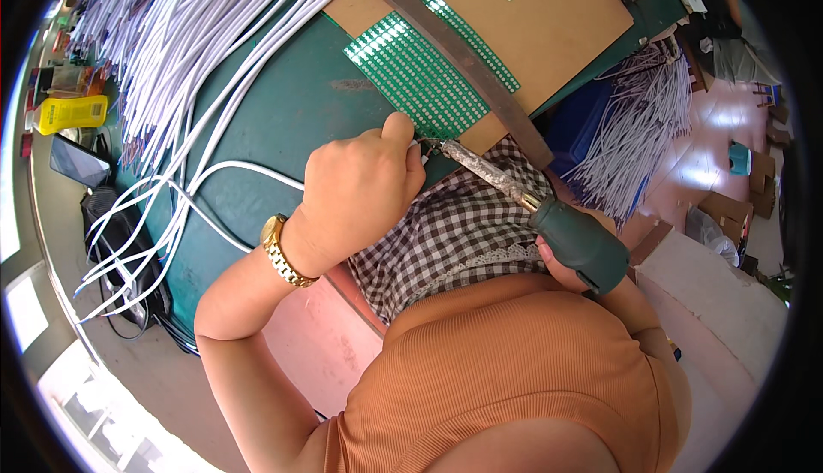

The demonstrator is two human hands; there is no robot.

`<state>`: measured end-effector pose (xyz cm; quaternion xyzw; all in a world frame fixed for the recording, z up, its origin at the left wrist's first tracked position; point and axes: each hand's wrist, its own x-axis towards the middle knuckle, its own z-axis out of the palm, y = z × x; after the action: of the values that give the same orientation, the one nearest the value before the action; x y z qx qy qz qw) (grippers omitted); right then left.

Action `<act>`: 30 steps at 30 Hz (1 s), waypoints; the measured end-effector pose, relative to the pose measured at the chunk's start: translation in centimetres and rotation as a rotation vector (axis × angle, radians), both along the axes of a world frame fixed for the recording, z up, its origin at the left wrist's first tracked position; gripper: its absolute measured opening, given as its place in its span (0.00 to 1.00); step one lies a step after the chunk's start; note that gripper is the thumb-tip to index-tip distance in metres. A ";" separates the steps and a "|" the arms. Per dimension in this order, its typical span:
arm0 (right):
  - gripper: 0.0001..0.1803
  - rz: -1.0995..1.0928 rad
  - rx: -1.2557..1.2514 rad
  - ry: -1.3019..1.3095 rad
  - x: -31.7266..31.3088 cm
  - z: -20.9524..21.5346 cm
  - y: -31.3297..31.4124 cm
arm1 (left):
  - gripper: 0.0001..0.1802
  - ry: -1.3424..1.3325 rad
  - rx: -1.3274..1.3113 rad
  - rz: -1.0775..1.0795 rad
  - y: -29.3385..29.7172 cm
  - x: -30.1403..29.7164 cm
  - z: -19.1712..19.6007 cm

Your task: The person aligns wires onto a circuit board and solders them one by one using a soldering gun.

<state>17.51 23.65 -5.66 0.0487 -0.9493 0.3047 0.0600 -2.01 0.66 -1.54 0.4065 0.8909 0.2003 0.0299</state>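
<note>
Beside the circuit-board panel [420, 70], the left hand [364, 173] pinches white cable [257, 164]; the right hand [562, 271] clasps a soldering iron [557, 222] (green-handled).

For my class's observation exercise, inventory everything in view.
Long soldering iron: one, green handle, right of centre
Slim cables: many, white, upper left, right
Flat bar: one, brown, top
Dotted circuit panel: at least one, green, beneath bar
Cardboard sheet: one, tan, top
Tabletop: one, green, centre left
Plastic bottle: one, yellow, far left
Flat phone: one, dark, below bottle
Container: one, blue, right
Cardboard boxes: several, brown, far right
Checked fabric: one, brown and white, centre
Metal watch: one, gold, left of centre
Ribbed top: one, orange, bottom
Left hand: one, bare, pinching cable
Right hand: one, bare, gripping iron
</note>
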 end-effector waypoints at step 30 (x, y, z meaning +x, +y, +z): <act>0.06 0.095 -0.203 -0.124 -1.2 1.8 -0.3 | 0.10 0.008 -0.035 0.019 0.0 0.0 0.0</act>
<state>16.32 23.39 -3.83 0.0687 -0.9121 0.4042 -0.0087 -1.97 0.69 -1.53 0.3981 0.8983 0.1831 0.0313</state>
